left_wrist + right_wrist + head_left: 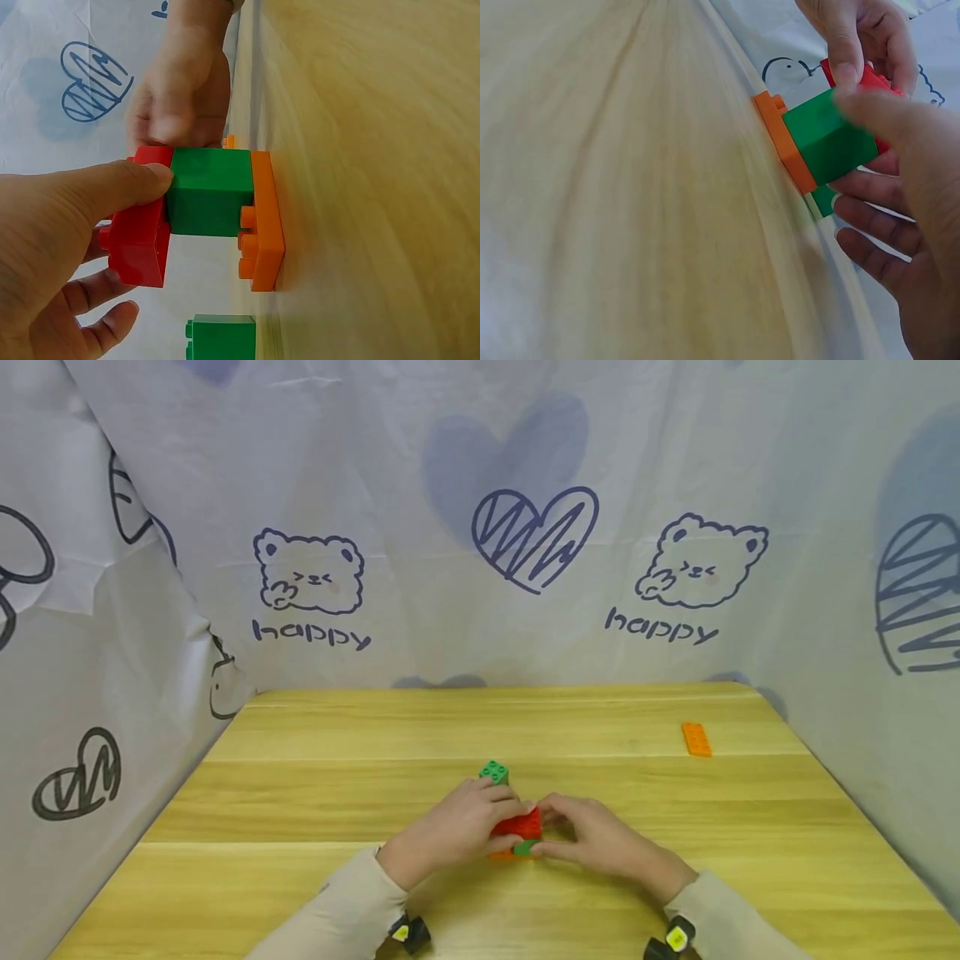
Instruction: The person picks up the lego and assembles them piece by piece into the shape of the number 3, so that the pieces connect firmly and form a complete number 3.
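Note:
A small stack of toy building bricks stands on the table: an orange plate [268,232] at the bottom, a green brick [210,195] on it, and a red brick [141,251] on top. My left hand [461,827] pinches the red brick, its thumb on the near side. From the right, my right hand [600,842] holds the green brick, with the thumb [877,112] on its near face and the other fingers around the far side. Studs of the orange plate show beside the green brick. Just behind the stack sits a second green brick [493,770], untouched.
Another orange plate [697,739] lies toward the back right of the wooden table [337,727]. A white printed cloth [420,635] hangs behind the table and along both sides.

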Tool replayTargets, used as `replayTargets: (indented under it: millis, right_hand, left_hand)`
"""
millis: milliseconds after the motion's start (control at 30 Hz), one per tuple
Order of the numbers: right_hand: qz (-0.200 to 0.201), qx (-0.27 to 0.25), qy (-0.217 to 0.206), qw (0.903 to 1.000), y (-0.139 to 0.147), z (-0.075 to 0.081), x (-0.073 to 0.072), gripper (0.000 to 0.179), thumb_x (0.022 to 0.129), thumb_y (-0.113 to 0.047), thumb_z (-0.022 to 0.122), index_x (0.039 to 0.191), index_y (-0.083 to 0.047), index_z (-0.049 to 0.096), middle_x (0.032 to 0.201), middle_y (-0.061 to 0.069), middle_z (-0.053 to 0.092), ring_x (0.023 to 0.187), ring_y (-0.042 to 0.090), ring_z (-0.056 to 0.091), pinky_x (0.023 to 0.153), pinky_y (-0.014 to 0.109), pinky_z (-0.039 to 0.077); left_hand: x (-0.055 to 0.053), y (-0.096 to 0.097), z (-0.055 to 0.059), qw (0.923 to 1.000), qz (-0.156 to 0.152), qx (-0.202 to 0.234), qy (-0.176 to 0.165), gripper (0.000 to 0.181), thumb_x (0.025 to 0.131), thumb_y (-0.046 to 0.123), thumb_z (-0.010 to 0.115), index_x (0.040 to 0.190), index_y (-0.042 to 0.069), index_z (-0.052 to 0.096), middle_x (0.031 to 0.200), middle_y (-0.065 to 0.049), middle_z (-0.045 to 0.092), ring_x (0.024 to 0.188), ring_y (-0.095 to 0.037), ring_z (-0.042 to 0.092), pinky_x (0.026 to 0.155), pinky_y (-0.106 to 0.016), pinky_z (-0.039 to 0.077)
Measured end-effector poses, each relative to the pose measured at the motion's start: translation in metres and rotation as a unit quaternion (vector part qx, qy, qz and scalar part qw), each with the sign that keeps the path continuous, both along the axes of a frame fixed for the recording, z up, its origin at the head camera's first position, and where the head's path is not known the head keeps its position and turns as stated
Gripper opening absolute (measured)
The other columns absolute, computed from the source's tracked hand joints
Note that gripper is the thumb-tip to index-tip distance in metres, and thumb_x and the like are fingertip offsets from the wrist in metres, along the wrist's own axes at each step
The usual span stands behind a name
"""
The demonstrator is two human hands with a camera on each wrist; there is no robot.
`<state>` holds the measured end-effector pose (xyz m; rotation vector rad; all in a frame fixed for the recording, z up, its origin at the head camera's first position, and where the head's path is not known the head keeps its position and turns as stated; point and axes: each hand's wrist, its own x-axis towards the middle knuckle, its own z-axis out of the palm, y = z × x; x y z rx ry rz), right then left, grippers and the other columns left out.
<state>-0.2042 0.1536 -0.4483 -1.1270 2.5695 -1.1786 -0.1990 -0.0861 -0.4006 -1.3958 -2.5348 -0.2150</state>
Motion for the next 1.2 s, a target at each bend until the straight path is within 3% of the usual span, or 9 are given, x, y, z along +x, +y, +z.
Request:
replayTargets:
  millis: [333,567,767,900,1033,1100,1200]
  right_hand:
    - [-0.008,-0.007,0.025,0.9996,0.002,0.004,0.0,0.03,0.095,-0.044,0.061,0.118,-0.026,0.063,0.112,-0.014,0.065,0.102,0.007,0.063,0.086,0.032,0.053]
    - [-0.013,0.002,0.023,0.9996,0.003,0.005,0.002,0.03,0.095,-0.043,0.061,0.119,-0.026,0.064,0.113,-0.014,0.065,0.102,0.008,0.062,0.084,0.032,0.054]
    - [-0.018,0.008,0.022,0.9996,0.003,0.007,0.002,0.033,0.095,-0.046,0.061,0.12,-0.026,0.063,0.112,-0.015,0.065,0.102,0.007,0.062,0.085,0.032,0.053]
    - [-0.014,0.009,0.021,0.9996,0.002,0.007,0.002,0.033,0.095,-0.046,0.061,0.12,-0.025,0.064,0.112,-0.015,0.065,0.102,0.007,0.063,0.086,0.033,0.053]
    - [-0.01,0.008,0.026,0.9996,0.002,0.007,0.002,0.033,0.095,-0.045,0.061,0.12,-0.024,0.064,0.112,-0.014,0.065,0.102,0.006,0.063,0.086,0.033,0.053]
    - [-0.011,0.008,0.028,0.9995,0.001,0.007,0.002,0.033,0.095,-0.045,0.061,0.119,-0.023,0.064,0.112,-0.013,0.066,0.101,0.006,0.063,0.086,0.032,0.053]
    - [-0.012,0.008,0.026,0.9995,0.0,0.007,0.002,0.034,0.095,-0.046,0.06,0.119,-0.021,0.063,0.11,-0.013,0.066,0.1,0.006,0.063,0.086,0.032,0.053]
  left_hand:
    - [-0.001,-0.001,-0.004,0.9998,-0.008,0.017,-0.005,0.041,0.088,0.036,0.074,0.122,0.014,0.069,0.108,0.002,0.067,0.093,-0.015,0.058,0.076,-0.027,0.049]
    - [-0.007,-0.001,-0.01,0.9964,-0.024,0.059,-0.056,0.04,0.089,0.033,0.074,0.122,0.011,0.069,0.108,0.0,0.067,0.096,-0.014,0.059,0.082,-0.024,0.048]
    - [-0.009,-0.005,-0.01,0.9916,-0.027,0.078,-0.1,0.043,0.089,0.032,0.074,0.125,0.01,0.068,0.111,-0.001,0.066,0.096,-0.012,0.059,0.08,-0.02,0.049]
    - [-0.011,-0.007,-0.01,0.9856,-0.009,0.074,-0.152,0.048,0.091,0.043,0.068,0.128,0.013,0.066,0.114,0.003,0.065,0.098,-0.01,0.057,0.08,-0.02,0.048]
    - [-0.014,-0.011,-0.01,0.9714,0.026,0.094,-0.217,0.051,0.093,0.053,0.057,0.127,0.016,0.067,0.118,0.006,0.065,0.101,-0.008,0.056,0.083,-0.024,0.048]
    - [-0.016,-0.013,-0.01,0.9684,0.034,0.107,-0.223,0.05,0.096,0.052,0.053,0.126,0.015,0.067,0.118,0.004,0.065,0.101,-0.008,0.058,0.084,-0.026,0.049]
    - [-0.019,-0.016,-0.011,0.9698,0.041,0.12,-0.208,0.046,0.1,0.047,0.049,0.126,0.012,0.067,0.117,0.001,0.065,0.098,-0.011,0.06,0.082,-0.028,0.051]
